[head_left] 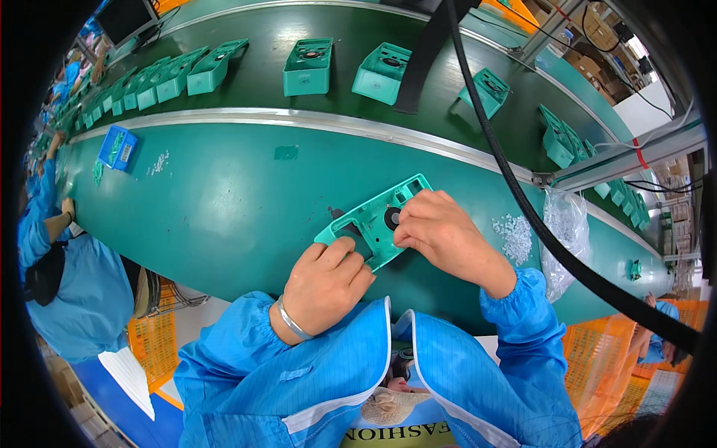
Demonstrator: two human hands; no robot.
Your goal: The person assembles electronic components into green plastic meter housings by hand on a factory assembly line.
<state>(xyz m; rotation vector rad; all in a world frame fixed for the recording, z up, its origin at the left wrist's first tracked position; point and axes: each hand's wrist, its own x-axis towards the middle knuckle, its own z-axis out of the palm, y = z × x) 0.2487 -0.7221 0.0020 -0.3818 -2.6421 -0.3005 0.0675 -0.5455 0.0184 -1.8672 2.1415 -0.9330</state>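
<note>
The left hand [325,287] was clamped on the near-left edge of the green housing [378,233], which was set diagonally over the surface [224,201] with its interior facing up, apparently to steady it and keep access clear. The right hand [448,239] had its fingertips bunched beside the round black part [393,217] within the housing; whether they held anything could not be determined. Small white pieces [514,237] lay to the right, presumably for short reach.

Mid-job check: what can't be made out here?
- Head view: anything pinched in the right grip, hidden by its own fingers.
- Head view: part of the green housing, covered by the left grip.
- Head view: parts in the blue bin, too small to identify.
- Head view: part of the monitor, cut off by the picture's edge.
</note>
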